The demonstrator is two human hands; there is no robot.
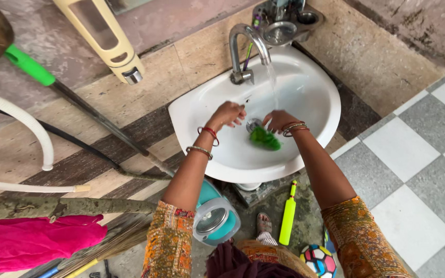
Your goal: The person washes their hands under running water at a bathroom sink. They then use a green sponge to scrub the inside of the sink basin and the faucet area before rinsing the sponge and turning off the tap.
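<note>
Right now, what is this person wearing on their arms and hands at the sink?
Both hands are bare, no gloves or rings that can be made out. The left hand has a red bangle at the wrist and a metallic bangle further up the forearm. The right hand wears several thin bangles at the wrist. Short sleeves in an orange patterned fabric cover the upper arms.

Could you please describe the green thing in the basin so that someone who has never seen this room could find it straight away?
Start at the white wash basin on the wall, where water runs from the curved metal tap. Down in the bowl, just below the right hand and beside the drain, lies a green scrubber. It is the only bright green, ragged-edged thing inside the basin; the other green items lie outside it.
</note>
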